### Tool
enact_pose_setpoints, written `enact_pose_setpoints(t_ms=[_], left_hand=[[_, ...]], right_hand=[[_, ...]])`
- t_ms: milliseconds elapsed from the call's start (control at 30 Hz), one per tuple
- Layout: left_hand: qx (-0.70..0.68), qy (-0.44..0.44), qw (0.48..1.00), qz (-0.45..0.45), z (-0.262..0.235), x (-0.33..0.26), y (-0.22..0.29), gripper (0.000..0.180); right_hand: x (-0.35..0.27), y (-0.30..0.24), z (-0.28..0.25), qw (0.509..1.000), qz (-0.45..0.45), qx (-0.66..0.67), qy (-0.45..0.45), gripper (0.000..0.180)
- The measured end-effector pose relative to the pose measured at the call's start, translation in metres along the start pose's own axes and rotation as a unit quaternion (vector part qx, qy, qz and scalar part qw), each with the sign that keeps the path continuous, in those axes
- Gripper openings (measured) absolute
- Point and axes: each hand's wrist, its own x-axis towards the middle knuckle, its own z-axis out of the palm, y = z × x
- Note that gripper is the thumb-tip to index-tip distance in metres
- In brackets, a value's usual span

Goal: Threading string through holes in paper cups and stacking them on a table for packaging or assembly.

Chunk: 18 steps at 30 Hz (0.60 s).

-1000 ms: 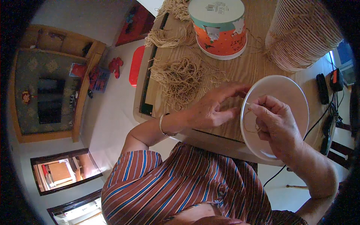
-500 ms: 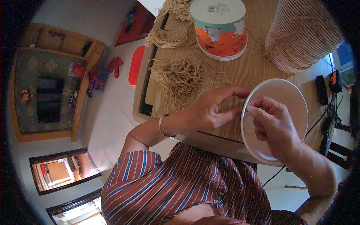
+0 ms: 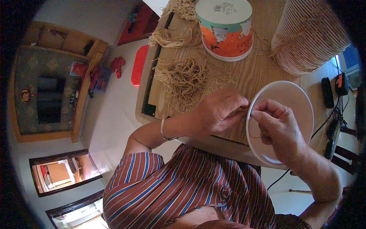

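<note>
A: Where are the hands?

B: Both at the white bucket [image 3: 299, 107], which sits at the near right of the tabletop [image 3: 259, 76], its wide mouth turned up toward the person. The right hand [image 3: 280, 124] reaches into that mouth, by the left side of the rim.

A: Doing what with its fingers?

B: Thumb and forefinger are pinched together on a thin strand [image 3: 250, 123], which hangs in a loop just inside the rim. The other fingers are curled in.

A: And the left hand [image 3: 213, 116]?

B: Outside the bucket, against the left of the rim, fingers bent and tips drawn in close to the thumb. I can't tell whether anything is between them. There's a bracelet [image 3: 164, 129] on that wrist.

A: What lies around?

B: Left of the bucket and a little farther, a loose tangle of tan cord [image 3: 187, 78]. Beyond it, near the left edge, a neater bundle of cord [image 3: 171, 38].

A: Farther off?

B: An orange and green tub [image 3: 225, 38] stands upside down at the far middle. To its right is a big tub wound with cord [image 3: 309, 42]. Black cables [image 3: 337, 110] run along the right side.
</note>
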Motion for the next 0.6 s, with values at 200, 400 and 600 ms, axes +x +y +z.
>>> enact_pose_setpoints(t_ms=[200,400,600], left_hand=[[0.029,-0.023,0.999,0.024,-0.003,0.006,0.002,0.025],[-0.014,-0.07,0.997,-0.018,-0.01,0.009,0.007,0.022],[-0.024,0.03,0.992,-0.122,-0.028,0.006,0.01,0.018]], right_hand=[[0.0,0.004,-0.002,1.0,-0.007,0.018,-0.013,0.014],[-0.001,0.004,-0.003,1.0,-0.01,0.011,-0.022,0.014],[-0.005,0.004,-0.007,0.997,-0.044,-0.057,-0.035,0.014]])
